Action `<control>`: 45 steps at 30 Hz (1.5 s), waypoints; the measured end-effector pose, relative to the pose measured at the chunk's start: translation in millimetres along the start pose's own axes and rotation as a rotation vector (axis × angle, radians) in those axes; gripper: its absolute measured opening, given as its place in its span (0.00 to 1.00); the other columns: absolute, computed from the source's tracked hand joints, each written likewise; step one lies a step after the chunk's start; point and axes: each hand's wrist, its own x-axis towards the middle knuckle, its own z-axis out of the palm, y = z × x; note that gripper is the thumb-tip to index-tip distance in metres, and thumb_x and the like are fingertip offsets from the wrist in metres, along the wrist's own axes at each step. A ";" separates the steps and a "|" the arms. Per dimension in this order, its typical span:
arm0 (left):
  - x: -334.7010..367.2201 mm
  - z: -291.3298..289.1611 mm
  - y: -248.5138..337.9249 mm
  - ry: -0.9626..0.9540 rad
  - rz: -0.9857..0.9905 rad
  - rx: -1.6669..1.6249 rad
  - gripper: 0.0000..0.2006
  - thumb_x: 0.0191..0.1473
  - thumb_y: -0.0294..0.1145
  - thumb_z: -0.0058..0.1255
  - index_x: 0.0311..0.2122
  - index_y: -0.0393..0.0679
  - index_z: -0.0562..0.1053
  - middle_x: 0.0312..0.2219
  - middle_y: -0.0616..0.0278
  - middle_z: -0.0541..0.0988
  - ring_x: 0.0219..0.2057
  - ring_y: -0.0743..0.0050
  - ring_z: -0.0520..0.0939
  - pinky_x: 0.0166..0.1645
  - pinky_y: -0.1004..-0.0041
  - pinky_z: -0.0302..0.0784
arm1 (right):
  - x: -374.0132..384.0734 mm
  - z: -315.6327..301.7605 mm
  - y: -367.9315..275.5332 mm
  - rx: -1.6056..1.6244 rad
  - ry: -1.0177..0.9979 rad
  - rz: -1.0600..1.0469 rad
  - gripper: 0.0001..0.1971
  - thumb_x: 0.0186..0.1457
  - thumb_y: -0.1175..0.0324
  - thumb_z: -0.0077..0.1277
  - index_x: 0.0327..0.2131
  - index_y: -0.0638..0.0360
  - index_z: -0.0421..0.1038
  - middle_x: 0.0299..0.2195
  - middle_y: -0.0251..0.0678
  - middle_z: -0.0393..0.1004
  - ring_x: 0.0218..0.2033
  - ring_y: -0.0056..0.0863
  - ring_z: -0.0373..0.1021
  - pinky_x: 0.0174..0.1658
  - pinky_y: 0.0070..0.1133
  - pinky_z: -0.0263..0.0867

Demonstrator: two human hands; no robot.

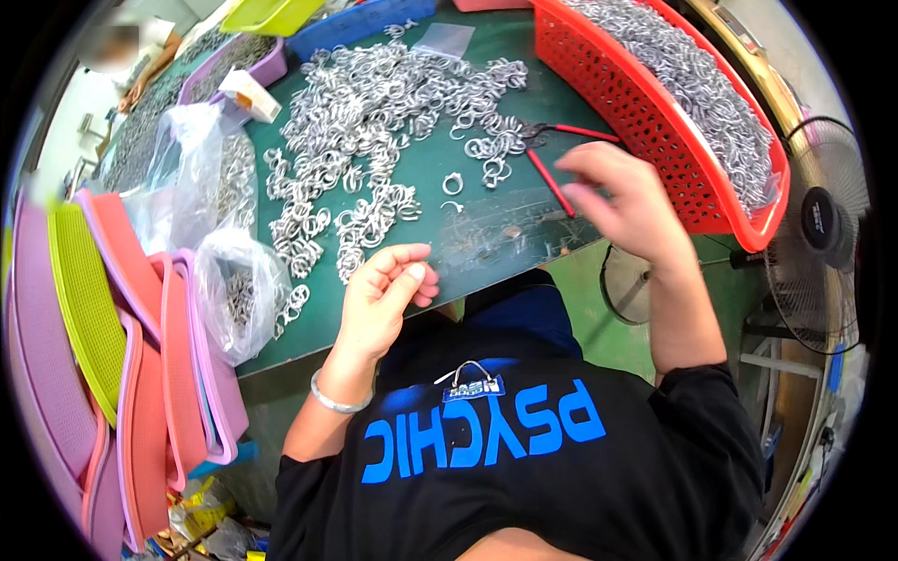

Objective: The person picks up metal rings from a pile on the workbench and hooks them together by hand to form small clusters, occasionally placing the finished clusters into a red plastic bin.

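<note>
The pliers (550, 182) lie on the bench (496, 222) at the right end of the ring pile (374, 98), their red handles spread and their head up against the last silver rings. Placed like that, the tool is probably meant to stay within easy reach of the right hand (625, 201), which hangs just beside the handles. That hand's thumb and fingers stand apart, with nothing visible between them.

The left hand (382, 297) is held at the near side of the ring pile, fingers curled and thumb laid against them, as if for a fine pinch; I cannot tell whether a small piece is inside. The two hands are well apart.

Just nearer than the ring pile, a single ring (453, 183) and a small curved piece (453, 207) lie loose, perhaps set aside so they can be told from the rest. A flat clear bag (443, 40) lies at the pile's far edge.

To the right of the pile, a red basket (636, 112) full of similar rings likely keeps the bulk contained. Left of the pile, a clear plastic bag (217, 323) holds more small metal pieces, and beyond it nested bins (140, 411) stand packed closely, presumably to save room.
</note>
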 end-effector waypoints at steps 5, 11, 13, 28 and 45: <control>-8.0 -4.2 5.3 0.024 0.017 0.011 0.11 0.53 0.26 0.42 0.42 0.34 0.67 0.27 0.59 0.75 0.26 0.76 0.76 0.31 0.78 0.72 | 26.2 68.3 23.8 -0.059 -0.055 -0.021 0.10 0.44 0.74 0.48 0.34 0.59 0.69 0.30 0.39 0.68 0.33 0.39 0.67 0.36 0.28 0.64; -8.1 -8.1 0.3 0.034 0.008 0.005 0.11 0.53 0.25 0.42 0.42 0.34 0.67 0.27 0.59 0.75 0.27 0.76 0.76 0.32 0.78 0.72 | 33.0 80.2 33.7 -0.265 -0.095 0.049 0.07 0.44 0.75 0.46 0.30 0.57 0.70 0.27 0.39 0.66 0.31 0.39 0.67 0.34 0.30 0.64; -7.9 -7.5 1.4 0.031 0.003 0.000 0.11 0.53 0.25 0.42 0.42 0.34 0.67 0.27 0.59 0.75 0.27 0.76 0.76 0.32 0.78 0.72 | 32.9 80.8 37.4 -0.266 -0.114 0.047 0.07 0.43 0.75 0.46 0.29 0.57 0.70 0.27 0.39 0.66 0.31 0.39 0.67 0.34 0.30 0.64; -6.3 -9.5 0.5 0.015 -0.008 0.000 0.11 0.53 0.25 0.42 0.42 0.34 0.67 0.27 0.59 0.75 0.27 0.76 0.76 0.33 0.78 0.72 | 39.3 86.0 34.0 -0.152 -0.118 0.072 0.03 0.43 0.72 0.50 0.26 0.58 0.69 0.26 0.37 0.66 0.31 0.38 0.66 0.34 0.29 0.63; 5.7 -3.1 5.6 0.015 -0.003 -0.009 0.13 0.53 0.26 0.43 0.44 0.36 0.66 0.31 0.60 0.74 0.29 0.78 0.75 0.34 0.79 0.71 | 48.6 87.8 9.5 1.134 -0.135 0.464 0.04 0.47 0.75 0.50 0.28 0.63 0.69 0.24 0.27 0.71 0.23 0.13 0.64 0.27 0.12 0.61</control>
